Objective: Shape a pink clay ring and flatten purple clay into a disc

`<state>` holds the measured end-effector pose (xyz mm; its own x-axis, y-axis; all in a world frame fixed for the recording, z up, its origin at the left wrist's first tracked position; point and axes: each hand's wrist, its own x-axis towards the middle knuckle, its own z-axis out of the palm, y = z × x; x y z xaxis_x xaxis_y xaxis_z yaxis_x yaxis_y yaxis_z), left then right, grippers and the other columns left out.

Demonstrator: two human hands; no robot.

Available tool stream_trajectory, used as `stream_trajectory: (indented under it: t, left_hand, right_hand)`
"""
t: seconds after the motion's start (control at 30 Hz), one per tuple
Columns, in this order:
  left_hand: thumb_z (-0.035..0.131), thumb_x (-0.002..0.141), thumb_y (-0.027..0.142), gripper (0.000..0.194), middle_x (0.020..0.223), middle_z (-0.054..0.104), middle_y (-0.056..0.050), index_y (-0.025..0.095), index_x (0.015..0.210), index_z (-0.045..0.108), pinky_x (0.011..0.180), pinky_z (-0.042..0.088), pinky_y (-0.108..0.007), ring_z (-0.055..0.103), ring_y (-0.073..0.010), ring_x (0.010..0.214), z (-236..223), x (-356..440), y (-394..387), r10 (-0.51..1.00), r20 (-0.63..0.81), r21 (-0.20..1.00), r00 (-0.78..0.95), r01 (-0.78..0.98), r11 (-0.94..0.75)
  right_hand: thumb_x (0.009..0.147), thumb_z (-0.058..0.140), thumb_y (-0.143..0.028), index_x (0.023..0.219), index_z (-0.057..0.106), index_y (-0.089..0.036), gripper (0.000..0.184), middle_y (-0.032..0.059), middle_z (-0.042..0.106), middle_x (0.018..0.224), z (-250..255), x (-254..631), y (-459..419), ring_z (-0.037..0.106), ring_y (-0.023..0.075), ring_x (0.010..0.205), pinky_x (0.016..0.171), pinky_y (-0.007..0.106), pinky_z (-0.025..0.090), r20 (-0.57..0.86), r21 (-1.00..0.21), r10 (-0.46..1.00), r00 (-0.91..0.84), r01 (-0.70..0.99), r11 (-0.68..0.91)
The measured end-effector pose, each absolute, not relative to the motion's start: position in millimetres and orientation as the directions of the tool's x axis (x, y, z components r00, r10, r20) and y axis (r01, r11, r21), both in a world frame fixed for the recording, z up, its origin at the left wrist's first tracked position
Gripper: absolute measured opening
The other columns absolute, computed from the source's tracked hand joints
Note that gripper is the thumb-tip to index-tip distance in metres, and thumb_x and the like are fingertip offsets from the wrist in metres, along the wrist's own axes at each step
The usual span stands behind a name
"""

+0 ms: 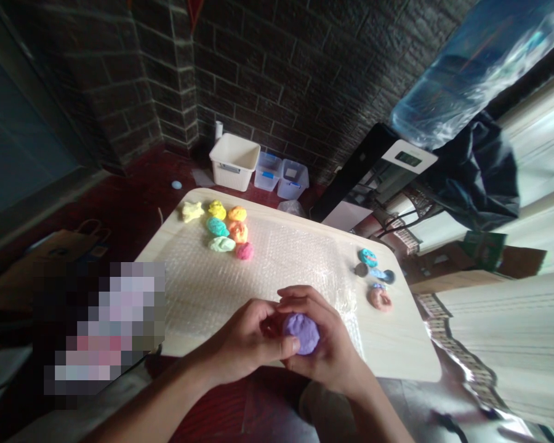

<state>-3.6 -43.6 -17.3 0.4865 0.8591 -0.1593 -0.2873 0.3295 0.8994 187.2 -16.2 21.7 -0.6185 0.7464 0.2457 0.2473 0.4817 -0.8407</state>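
A flattened lump of purple clay (301, 331) sits between both hands at the near edge of a small wooden table (397, 344). My left hand (249, 341) grips it from the left, thumb pressed on its face. My right hand (325, 344) cups it from behind and below, fingers curled round it. Both hands hover just above a sheet of bubble wrap (258, 271) that covers the tabletop.
Several coloured clay shapes (226, 231) lie at the table's far left, a yellow star (191, 211) among them. Small clay pieces and lids (373, 274) rest at the right edge. White and clear bins (233, 161) stand on the floor by a brick wall. A paper bag (60, 243) stands left.
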Motion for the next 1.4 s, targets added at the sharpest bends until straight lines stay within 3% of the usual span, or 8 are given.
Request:
stream_trajectory:
  t: [0.27,0.43,0.63,0.8,1.03,1.13,1.27,1.4]
  left_hand:
    - [0.091,0.074,0.043,0.042,0.09,0.071,-0.006,0.013,0.097,0.074,0.075,0.048,-0.03,0.064,-0.0207,0.084,-13.1,6.5,-48.0,0.88,-0.217,0.851,0.423,-0.36,0.383]
    - [0.093,0.072,0.04,0.036,0.084,0.074,-0.006,0.012,0.088,0.079,0.075,0.047,-0.03,0.065,-0.021,0.082,-3.6,10.1,-45.7,0.911,-0.209,0.873,0.355,-0.353,0.337]
    - [0.095,0.071,0.038,0.034,0.084,0.077,-0.007,0.012,0.087,0.081,0.072,0.047,-0.029,0.065,-0.0195,0.077,-4.0,9.4,-46.6,0.903,-0.211,0.845,0.374,-0.394,0.361]
    - [0.09,0.077,0.041,0.033,0.089,0.079,-0.008,0.012,0.09,0.082,0.075,0.048,-0.029,0.067,-0.02,0.081,-5.4,10.5,-49.1,0.899,-0.196,0.826,0.392,-0.428,0.367]
    - [0.089,0.079,0.039,0.03,0.085,0.078,-0.007,0.011,0.088,0.081,0.073,0.049,-0.029,0.068,-0.0199,0.08,-5.9,11.5,-50.1,0.913,-0.229,0.849,0.339,-0.388,0.357]
    - [0.084,0.084,0.038,0.03,0.091,0.08,-0.01,0.011,0.095,0.079,0.078,0.052,-0.031,0.072,-0.0237,0.088,-7.5,11.4,-49.0,0.926,-0.188,0.884,0.328,-0.355,0.305]
    - [0.081,0.089,0.034,0.038,0.11,0.08,-0.011,0.017,0.12,0.07,0.085,0.058,-0.034,0.075,-0.0249,0.096,-9.6,8.7,-47.5,0.98,-0.108,0.948,0.165,-0.28,0.151]
    - [0.074,0.095,0.033,0.026,0.115,0.078,-0.012,0.019,0.116,0.071,0.091,0.059,-0.035,0.075,-0.0256,0.102,-9.5,1.2,-45.1,0.999,0.01,0.998,0.045,-0.059,-0.007]
  right_hand:
    - [0.077,0.077,-0.013,0.105,0.066,-0.026,0.032,0.0042,0.073,0.106,17.0,178.4,-19.4,0.071,0.0203,0.091,0.077,0.033,0.057,0.341,-0.825,0.803,-0.489,0.253,0.505]
    - [0.077,0.08,-0.017,0.115,0.067,-0.025,0.041,0.0099,0.072,0.124,18.6,180.0,-18.0,0.071,0.0268,0.109,0.089,0.04,0.059,0.34,-0.796,0.774,-0.535,0.275,0.539]
    - [0.08,0.079,-0.019,0.102,0.067,-0.025,0.026,0.0054,0.076,0.103,18.5,178.6,-19.4,0.073,0.0214,0.086,0.072,0.034,0.059,0.36,-0.811,0.796,-0.487,0.258,0.525]
    - [0.079,0.081,-0.022,0.112,0.07,-0.026,0.035,0.0092,0.074,0.122,20.0,179.2,-19.0,0.072,0.0269,0.107,0.087,0.04,0.06,0.358,-0.824,0.788,-0.501,0.227,0.519]
    - [0.078,0.082,-0.02,0.102,0.07,-0.025,0.028,0.0048,0.075,0.102,11.1,176.9,-18.7,0.072,0.0226,0.091,0.079,0.036,0.058,0.355,-0.869,0.807,-0.472,0.151,0.471]
    - [0.077,0.083,-0.021,0.115,0.069,-0.026,0.041,0.008,0.072,0.118,5.9,180.0,-17.4,0.07,0.0258,0.104,0.087,0.039,0.059,0.327,-0.872,0.825,-0.46,0.19,0.452]
    - [0.076,0.086,-0.02,0.148,0.053,-0.028,0.08,0.0128,0.064,0.137,0.2,191.9,-13.6,0.067,0.0287,0.113,0.098,0.046,0.059,0.249,-0.88,0.839,-0.484,0.25,0.405]
    - [0.087,0.08,-0.026,0.151,0.051,-0.033,0.071,0.0129,0.057,0.147,-1.7,202.5,-7.6,0.064,0.0285,0.121,0.101,0.047,0.058,0.232,-0.903,0.843,-0.485,0.215,0.372]
